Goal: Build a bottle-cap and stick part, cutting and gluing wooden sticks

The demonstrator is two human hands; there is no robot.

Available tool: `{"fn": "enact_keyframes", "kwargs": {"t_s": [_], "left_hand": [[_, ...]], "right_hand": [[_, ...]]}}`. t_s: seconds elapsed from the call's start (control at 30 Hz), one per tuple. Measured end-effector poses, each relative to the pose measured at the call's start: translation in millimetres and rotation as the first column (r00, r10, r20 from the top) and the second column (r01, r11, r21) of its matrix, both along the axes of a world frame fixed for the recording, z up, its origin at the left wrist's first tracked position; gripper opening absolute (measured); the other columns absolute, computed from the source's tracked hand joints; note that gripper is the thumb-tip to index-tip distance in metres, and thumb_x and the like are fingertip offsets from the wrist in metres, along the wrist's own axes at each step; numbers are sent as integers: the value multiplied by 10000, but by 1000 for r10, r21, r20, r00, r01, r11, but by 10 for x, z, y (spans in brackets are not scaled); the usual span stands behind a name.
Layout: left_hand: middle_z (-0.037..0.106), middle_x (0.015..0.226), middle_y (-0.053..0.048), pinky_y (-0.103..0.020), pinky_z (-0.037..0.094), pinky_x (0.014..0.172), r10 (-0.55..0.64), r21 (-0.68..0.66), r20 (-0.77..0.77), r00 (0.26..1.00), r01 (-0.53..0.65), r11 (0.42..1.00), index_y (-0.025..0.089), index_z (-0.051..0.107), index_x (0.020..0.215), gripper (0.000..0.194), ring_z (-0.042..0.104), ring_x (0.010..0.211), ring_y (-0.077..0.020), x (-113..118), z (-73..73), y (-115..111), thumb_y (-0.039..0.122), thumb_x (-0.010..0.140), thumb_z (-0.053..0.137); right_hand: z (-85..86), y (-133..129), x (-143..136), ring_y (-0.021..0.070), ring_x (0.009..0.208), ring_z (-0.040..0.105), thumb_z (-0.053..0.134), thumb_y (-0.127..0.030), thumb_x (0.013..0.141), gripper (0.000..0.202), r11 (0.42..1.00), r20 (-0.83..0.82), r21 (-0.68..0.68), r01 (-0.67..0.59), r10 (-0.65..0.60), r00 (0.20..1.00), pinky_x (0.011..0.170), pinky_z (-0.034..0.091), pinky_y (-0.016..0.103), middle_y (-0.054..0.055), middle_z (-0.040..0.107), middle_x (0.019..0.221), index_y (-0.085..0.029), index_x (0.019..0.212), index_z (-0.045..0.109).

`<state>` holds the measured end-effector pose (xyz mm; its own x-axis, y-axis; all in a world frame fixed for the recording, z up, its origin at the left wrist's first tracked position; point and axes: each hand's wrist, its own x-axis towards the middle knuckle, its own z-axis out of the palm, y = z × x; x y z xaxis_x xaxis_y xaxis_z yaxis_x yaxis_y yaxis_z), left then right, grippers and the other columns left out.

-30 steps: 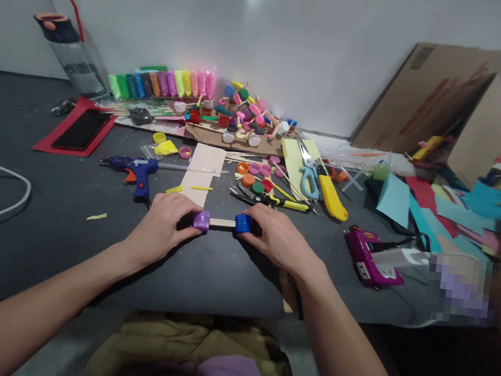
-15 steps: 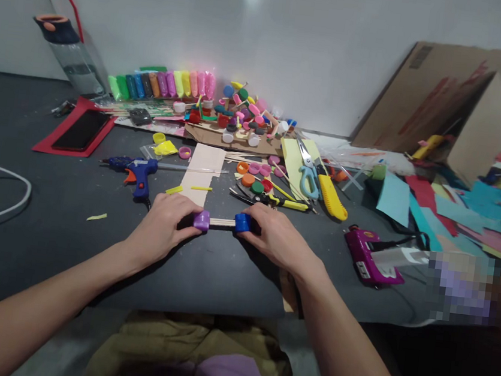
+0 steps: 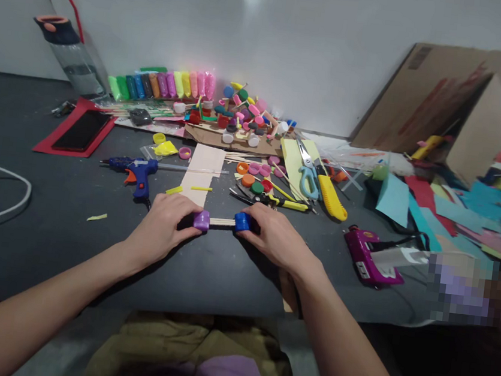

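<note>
Close to the table's middle, my left hand pinches a purple bottle cap between thumb and fingers. Opposite it, my right hand grips a blue bottle cap in the same way. Several thin wooden sticks run side by side between the two caps; how they join the caps is hidden. Just beyond my hands lie small yellow strips and a pale wooden strip. A blue glue gun rests beyond my left hand, and pliers with yellow-black handles beyond my right.
Light-blue scissors and a yellow utility knife lie right of centre. A purple device stands farther right, near coloured paper. Loose bottle caps, a phone and a leaning water bottle are beyond.
</note>
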<state>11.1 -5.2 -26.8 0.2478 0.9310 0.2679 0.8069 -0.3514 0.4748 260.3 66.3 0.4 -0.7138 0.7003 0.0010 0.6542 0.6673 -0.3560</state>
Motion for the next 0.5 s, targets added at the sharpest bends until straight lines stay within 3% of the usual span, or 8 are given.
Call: {"fn": "enact_keyframes", "kwargs": {"t_s": [0.37, 0.5], "left_hand": [[708, 1062, -52, -387, 350, 883, 9, -5, -7, 1000, -9, 1000, 217, 615, 1046, 232, 609, 1034, -240, -3, 3, 5, 371, 879, 661], [704, 1079, -55, -395, 346, 884, 13, -4, -16, 1000, -14, 1000, 221, 609, 1059, 242, 604, 1055, -248, -10, 14, 3, 373, 878, 659]], "right_hand": [[12, -17, -9, 246, 938, 620, 659, -296, 891, 273, 1000, 32, 19, 6, -7, 999, 811, 456, 340, 96, 641, 1031, -169, 1130, 622], [32, -35, -1, 266, 1011, 623, 671, -342, 882, 370, 1000, 37, 17, 4, -5, 999, 856, 472, 367, 110, 643, 1091, -172, 1200, 588]]}}
